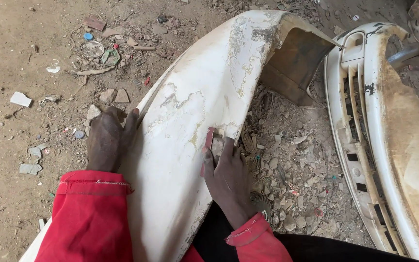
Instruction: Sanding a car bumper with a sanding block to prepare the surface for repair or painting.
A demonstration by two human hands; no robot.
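View from above of a white car body panel (180, 145) lying across the person's lap and running away over the dirt ground (20, 63). The left hand (106, 140) lies flat with fingers spread on the panel's left edge, gripping nothing, apparently to steady the piece against sideways slip. The right hand (226, 177) presses a small folded sheet of sandpaper (212, 140) under its fingertips against the panel's right flank, beside patches where the paint has flaked to a yellowish layer. Both red sleeves (90, 213) show at the lower edge. A second white bumper with grille slots (364, 136) lies to the right, well apart from the hands, with rubble and paint chips (292, 165) between the two parts
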